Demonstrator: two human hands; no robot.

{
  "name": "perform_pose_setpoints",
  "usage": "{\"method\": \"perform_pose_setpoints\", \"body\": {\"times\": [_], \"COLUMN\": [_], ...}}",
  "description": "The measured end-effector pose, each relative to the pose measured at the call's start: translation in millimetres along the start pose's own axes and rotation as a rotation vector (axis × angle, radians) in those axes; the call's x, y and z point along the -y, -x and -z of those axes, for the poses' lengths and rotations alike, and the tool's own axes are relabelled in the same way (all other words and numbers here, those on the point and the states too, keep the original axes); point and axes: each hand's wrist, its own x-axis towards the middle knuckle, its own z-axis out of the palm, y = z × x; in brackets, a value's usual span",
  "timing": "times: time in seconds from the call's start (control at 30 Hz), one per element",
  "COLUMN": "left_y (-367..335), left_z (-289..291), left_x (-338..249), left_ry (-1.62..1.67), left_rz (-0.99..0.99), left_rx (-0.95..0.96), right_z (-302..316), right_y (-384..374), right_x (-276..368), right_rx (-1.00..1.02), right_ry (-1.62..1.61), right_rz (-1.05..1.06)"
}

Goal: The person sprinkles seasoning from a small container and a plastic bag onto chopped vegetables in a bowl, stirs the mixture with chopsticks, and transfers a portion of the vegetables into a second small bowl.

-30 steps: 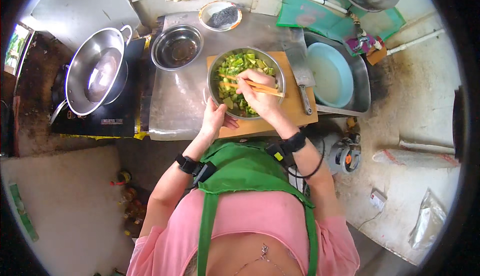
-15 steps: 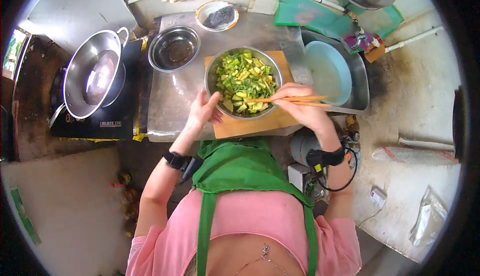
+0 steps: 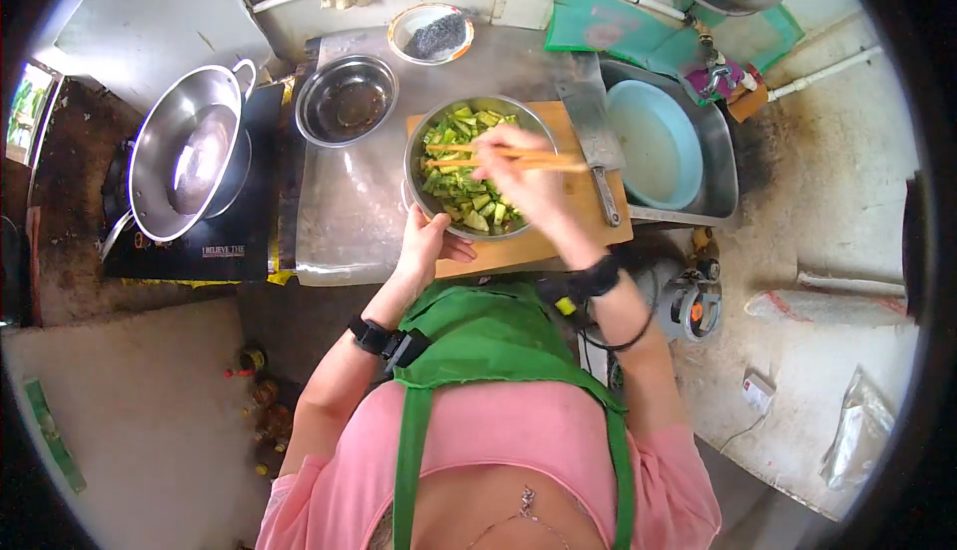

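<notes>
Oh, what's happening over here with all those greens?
A person's left hand holds the near left edge of a metal bowl full of chopped green vegetables. The right hand, a little blurred, grips wooden chopsticks with their tips at the vegetables. The bowl stands on a wooden cutting board, with a cleaver along the board's right side. Off to the left, a wok sits on a black cooktop.

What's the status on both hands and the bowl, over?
Right hand gripping chopsticks over chopped green vegetables. Left hand against metal bowl, near-left side. Bowl on cutting board. Cleaver to its right, not between hands and bowl.
</notes>
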Motion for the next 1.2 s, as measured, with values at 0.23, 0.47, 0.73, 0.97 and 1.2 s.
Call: {"method": "perform_pose_setpoints", "body": {"times": [0.23, 0.47, 0.73, 0.97, 1.2], "left_y": [-5.3, -3.8, -25.2, 4.1, -4.3], "left_z": [5.2, 18.2, 27.0, 6.0, 13.4], "left_x": [5.7, -2.4, -18.9, 6.4, -0.4], "left_ry": [0.153, 0.005, -0.352, -0.080, 0.038], "left_rz": [0.041, 0.148, -0.033, -0.047, 0.134], "left_rx": [0.049, 0.014, -0.018, 0.001, 0.050], "right_z": [23.2, 58.7, 38.4, 37.3, -31.6], "right_y": [33.9, 45.0, 37.3, 23.7, 10.4], "right_x": [-23.6, 30.4, -21.5, 40.1, -17.9], "right_rx": [-0.040, 0.145, 0.222, 0.073, -0.015], "right_ry": [0.238, 0.333, 0.741, 0.354, 0.387], "right_rz": [0.039, 0.047, 0.499, 0.150, 0.393]}}
